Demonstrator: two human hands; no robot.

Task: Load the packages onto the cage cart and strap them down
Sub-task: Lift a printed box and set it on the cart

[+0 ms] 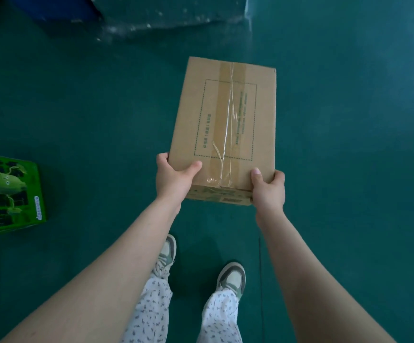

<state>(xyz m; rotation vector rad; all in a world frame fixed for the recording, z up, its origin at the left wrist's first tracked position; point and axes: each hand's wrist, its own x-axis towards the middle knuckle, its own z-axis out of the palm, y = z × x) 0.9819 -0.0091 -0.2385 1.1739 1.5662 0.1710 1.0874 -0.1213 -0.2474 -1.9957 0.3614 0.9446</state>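
both hands are carrying the cardboard box [225, 125] above the green floor [77, 107], the left hand [173, 180] and right hand [269, 189] curling over its near corners, thumbs on top. it is probably best keeping it level while walking, since no cart is showing. it is looking flat, taped, with a dashed printed frame

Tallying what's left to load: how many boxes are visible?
2: taped cardboard box gripped by left hand and right hand; green printed carton on floor, left. Others may be hidden.
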